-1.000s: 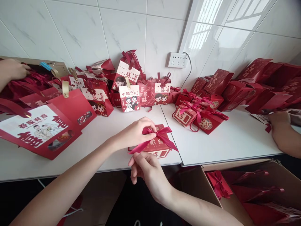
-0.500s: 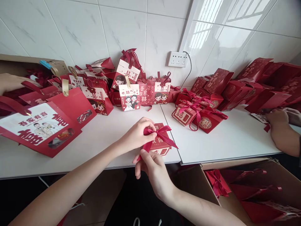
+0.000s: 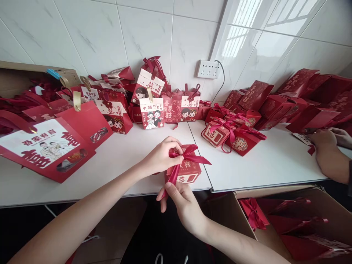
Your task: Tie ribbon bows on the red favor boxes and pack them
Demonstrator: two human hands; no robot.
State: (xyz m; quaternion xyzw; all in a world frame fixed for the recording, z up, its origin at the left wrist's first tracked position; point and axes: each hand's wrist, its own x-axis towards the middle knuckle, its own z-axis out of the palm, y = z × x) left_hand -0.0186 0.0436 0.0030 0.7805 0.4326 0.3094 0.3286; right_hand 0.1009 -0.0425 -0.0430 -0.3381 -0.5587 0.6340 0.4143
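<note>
A small red gift box (image 3: pixel 189 169) with printed characters sits at the table's front edge. Across its top runs a dark red satin ribbon (image 3: pixel 199 159) tied in a bow. My left hand (image 3: pixel 166 156) pinches the ribbon at the bow's knot, fingers closed. Below it, in front of the box, my right hand (image 3: pixel 184 205) grips a hanging ribbon end between thumb and fingers. That length is stretched between both hands over the box's left side.
Red paper bags (image 3: pixel 55 146) crowd the left. Small bow-tied boxes (image 3: pixel 216 132) sit to the right. A carton (image 3: pixel 242 212) with red boxes stands below the table edge. At far right, another person's hands (image 3: pixel 326 141) handle a card. A power socket (image 3: pixel 208 69) is on the wall.
My right hand has moved slightly down and right, drawing the ribbon end along. The bow loop has shifted. A hand at the far left has left the view.
</note>
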